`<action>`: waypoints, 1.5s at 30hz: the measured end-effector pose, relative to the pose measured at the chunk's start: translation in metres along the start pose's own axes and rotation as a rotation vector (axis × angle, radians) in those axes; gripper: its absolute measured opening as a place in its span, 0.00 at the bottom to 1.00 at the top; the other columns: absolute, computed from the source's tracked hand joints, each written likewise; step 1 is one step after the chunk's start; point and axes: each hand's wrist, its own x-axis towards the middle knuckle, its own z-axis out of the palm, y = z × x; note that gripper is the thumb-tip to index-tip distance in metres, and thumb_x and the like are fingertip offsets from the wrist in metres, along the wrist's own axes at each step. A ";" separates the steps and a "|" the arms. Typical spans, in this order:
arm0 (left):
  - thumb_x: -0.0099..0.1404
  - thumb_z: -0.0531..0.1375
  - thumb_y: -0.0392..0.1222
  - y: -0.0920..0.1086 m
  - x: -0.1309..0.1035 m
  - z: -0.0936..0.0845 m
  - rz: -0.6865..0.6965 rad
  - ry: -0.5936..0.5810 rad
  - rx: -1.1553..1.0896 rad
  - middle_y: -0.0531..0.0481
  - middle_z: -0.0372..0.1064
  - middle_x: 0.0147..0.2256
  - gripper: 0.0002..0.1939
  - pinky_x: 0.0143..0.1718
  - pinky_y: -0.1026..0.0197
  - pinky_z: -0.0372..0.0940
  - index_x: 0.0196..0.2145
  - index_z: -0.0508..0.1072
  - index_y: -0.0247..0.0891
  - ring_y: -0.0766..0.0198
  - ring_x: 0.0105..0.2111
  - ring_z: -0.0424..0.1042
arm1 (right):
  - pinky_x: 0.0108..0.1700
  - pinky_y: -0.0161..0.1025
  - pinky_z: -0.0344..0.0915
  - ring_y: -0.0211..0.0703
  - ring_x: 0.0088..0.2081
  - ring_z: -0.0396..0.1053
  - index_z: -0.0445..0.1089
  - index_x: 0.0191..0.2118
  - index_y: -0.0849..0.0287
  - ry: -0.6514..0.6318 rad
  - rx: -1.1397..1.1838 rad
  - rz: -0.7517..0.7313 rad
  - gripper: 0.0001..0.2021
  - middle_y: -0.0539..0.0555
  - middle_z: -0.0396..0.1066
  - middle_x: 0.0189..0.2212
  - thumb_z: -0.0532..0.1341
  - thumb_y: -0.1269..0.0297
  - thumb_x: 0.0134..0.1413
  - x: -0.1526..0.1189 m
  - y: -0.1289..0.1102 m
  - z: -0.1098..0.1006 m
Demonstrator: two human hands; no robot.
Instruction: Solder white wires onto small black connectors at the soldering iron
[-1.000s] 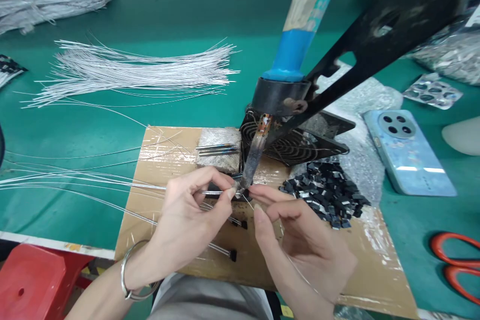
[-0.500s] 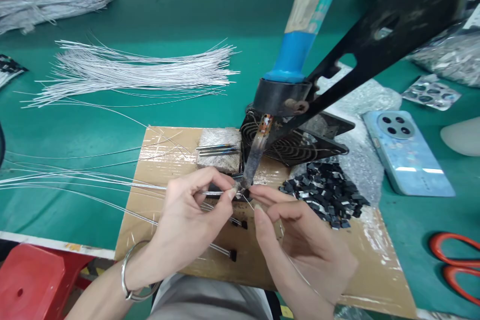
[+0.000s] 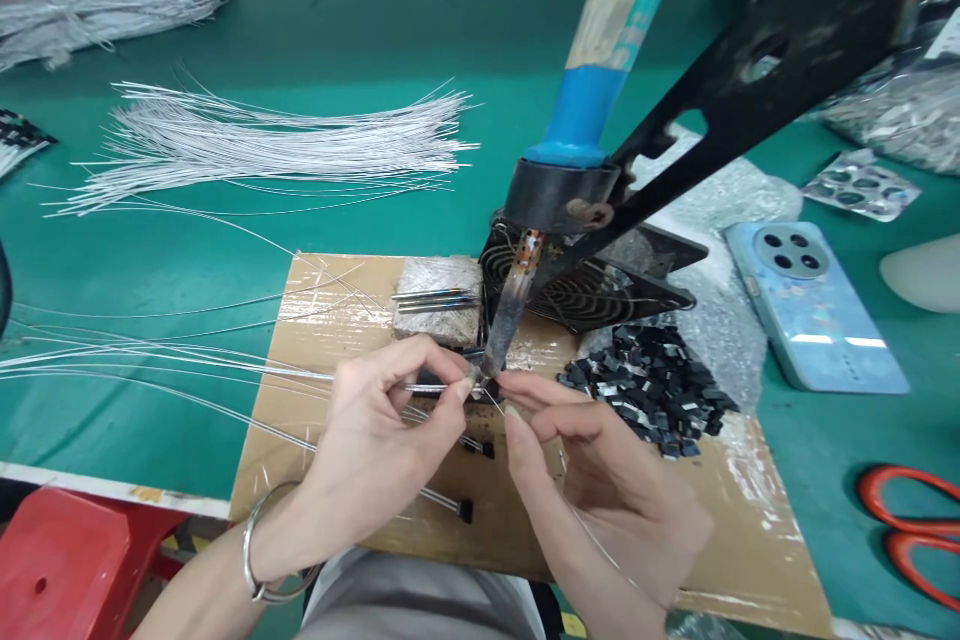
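- Iron: fixed tip-down, likely hot; give it clearance.
- Left hand: thumb and finger pinched around white wires.
- Right hand: half curled, thumb and finger pinching thin wire.
- White wires: front ends beside the iron's tip; hold steady.
- Thin wire: slants toward the tip; feed gently.

Green counter is carrying brown cardboard sheet along near edge. Beyond sheet, toward left, loose pile of white wires is lying; tied bundle is resting farther back. Thin wires are trailing leftward. At right, bubble wrap, blue phone, foil pack, red-handled scissors are lying.
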 end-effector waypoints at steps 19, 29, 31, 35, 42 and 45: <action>0.62 0.61 0.31 0.000 -0.001 0.000 0.023 -0.002 0.033 0.48 0.78 0.31 0.05 0.31 0.62 0.65 0.28 0.76 0.35 0.61 0.33 0.75 | 0.47 0.40 0.74 0.48 0.46 0.79 0.70 0.31 0.54 -0.004 0.012 -0.001 0.07 0.54 0.80 0.42 0.66 0.72 0.56 -0.001 0.000 0.000; 0.63 0.61 0.31 -0.003 -0.002 -0.001 0.025 -0.015 0.064 0.48 0.78 0.33 0.05 0.34 0.61 0.67 0.30 0.76 0.36 0.59 0.35 0.76 | 0.45 0.37 0.74 0.45 0.44 0.80 0.71 0.32 0.54 0.013 0.003 -0.042 0.09 0.51 0.80 0.41 0.67 0.76 0.54 -0.002 0.002 0.003; 0.62 0.61 0.31 -0.002 -0.002 -0.001 0.028 -0.013 0.065 0.48 0.78 0.33 0.05 0.34 0.61 0.67 0.30 0.76 0.36 0.59 0.35 0.76 | 0.45 0.37 0.73 0.45 0.43 0.80 0.71 0.32 0.54 0.027 0.005 -0.043 0.09 0.51 0.80 0.40 0.67 0.76 0.54 -0.001 0.002 0.004; 0.62 0.61 0.31 -0.002 -0.003 -0.001 0.030 -0.012 0.060 0.48 0.78 0.33 0.06 0.35 0.61 0.68 0.30 0.76 0.36 0.60 0.35 0.76 | 0.45 0.37 0.73 0.45 0.44 0.80 0.71 0.33 0.54 0.009 0.002 -0.070 0.09 0.52 0.80 0.41 0.67 0.77 0.53 -0.001 0.003 0.003; 0.63 0.61 0.31 -0.005 -0.003 -0.001 0.037 -0.012 0.058 0.48 0.78 0.32 0.06 0.35 0.61 0.68 0.29 0.76 0.36 0.60 0.34 0.76 | 0.43 0.39 0.75 0.47 0.42 0.80 0.71 0.32 0.54 0.050 -0.008 -0.067 0.07 0.53 0.81 0.38 0.67 0.74 0.54 -0.002 0.001 0.005; 0.63 0.61 0.31 -0.005 -0.003 0.000 0.036 -0.011 0.059 0.48 0.78 0.33 0.06 0.36 0.61 0.68 0.30 0.76 0.36 0.60 0.35 0.76 | 0.44 0.40 0.75 0.48 0.42 0.80 0.71 0.32 0.54 0.043 -0.019 -0.060 0.07 0.53 0.81 0.38 0.67 0.73 0.55 -0.002 0.001 0.005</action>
